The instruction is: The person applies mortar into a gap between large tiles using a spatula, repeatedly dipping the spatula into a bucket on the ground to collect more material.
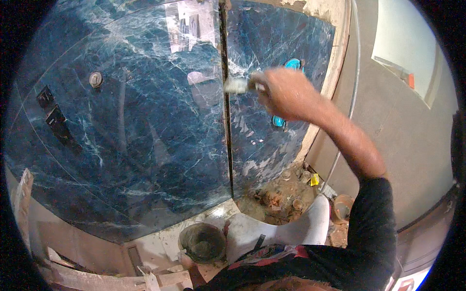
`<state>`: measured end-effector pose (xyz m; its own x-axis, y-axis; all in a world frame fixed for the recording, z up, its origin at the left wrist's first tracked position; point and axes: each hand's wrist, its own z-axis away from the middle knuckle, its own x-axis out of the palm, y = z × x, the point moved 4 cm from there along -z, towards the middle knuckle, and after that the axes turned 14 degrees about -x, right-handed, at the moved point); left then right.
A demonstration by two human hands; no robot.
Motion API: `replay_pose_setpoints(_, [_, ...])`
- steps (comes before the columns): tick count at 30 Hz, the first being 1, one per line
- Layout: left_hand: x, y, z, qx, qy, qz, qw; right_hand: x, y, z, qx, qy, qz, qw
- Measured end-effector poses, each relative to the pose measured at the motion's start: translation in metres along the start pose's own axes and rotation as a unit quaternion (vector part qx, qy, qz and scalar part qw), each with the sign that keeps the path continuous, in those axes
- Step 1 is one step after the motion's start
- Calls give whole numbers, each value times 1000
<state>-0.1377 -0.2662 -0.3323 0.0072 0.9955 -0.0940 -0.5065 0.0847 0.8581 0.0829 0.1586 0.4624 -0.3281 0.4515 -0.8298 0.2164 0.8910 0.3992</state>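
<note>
My right hand (287,93) is closed round the handle of a brush (237,86), slightly blurred. The brush's pale bristles are at the dark vertical gap (226,126) between two blue marbled wall panels. Behind that hand, a bright blue suction lifter (278,121) is fixed to the right panel (272,150), partly hidden by the hand. Low down, my left hand (186,261) grips the edge of a dark round bucket (199,246); some of its fingers are hidden. Inside the bucket is something greyish, too dim to make out.
The wide left panel (145,145) carries a round metal fitting (96,79) and black square fittings (56,116). Rubble (276,199) lies at the foot of the right panel, near an orange-brown container (342,207). Wooden boards (77,277) cross the lower left.
</note>
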Motion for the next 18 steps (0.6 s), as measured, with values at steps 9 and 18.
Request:
replay_pose_setpoints(9, [41, 77, 5, 29, -83, 8, 996, 202, -36, 130, 96, 51, -445, 889])
replay_pose_setpoints(18, [104, 177, 74, 167, -118, -102, 974, 277, -111, 173, 224, -17, -514, 828])
